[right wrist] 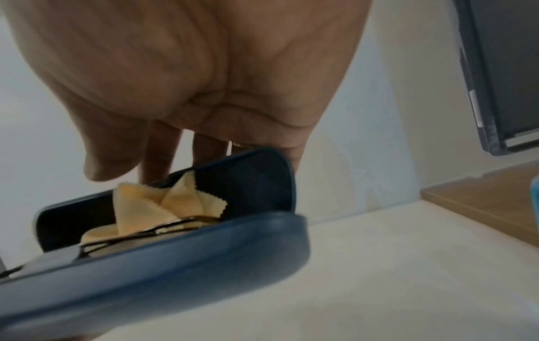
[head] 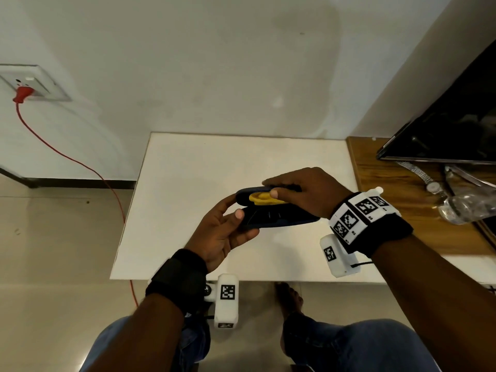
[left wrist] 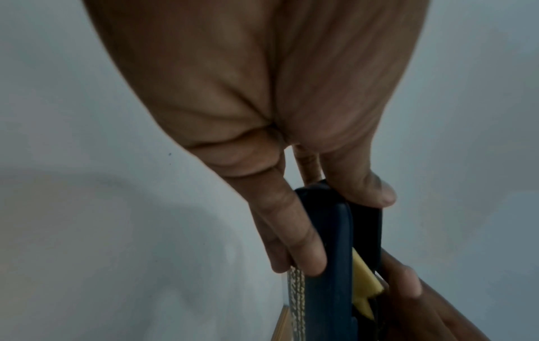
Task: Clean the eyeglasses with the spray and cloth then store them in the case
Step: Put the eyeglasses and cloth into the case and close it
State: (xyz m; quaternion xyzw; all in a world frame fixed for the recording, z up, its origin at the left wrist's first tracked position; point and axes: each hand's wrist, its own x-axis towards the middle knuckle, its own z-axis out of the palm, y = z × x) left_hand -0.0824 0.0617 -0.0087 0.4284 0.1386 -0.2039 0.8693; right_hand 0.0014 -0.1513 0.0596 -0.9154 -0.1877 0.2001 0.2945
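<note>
Both hands hold the dark blue case above the white tabletop — the left hand grips its left end, the right hand is curled over the half-lowered lid. Glasses and yellow cloth already lie inside, so cleaning looks finished — only shutting the case seems left, with the cloth's edge poking out at the opening. No spray shows clearly.

Looks like a room in a home or a plain lodging: bare off-white wall with a socket holding a red plug, its red cord trailing down to a beige tiled floor; small white tabletop against the wall, and on the right a wooden shelf carrying a dark screen, a wristwatch and a plastic bottle
</note>
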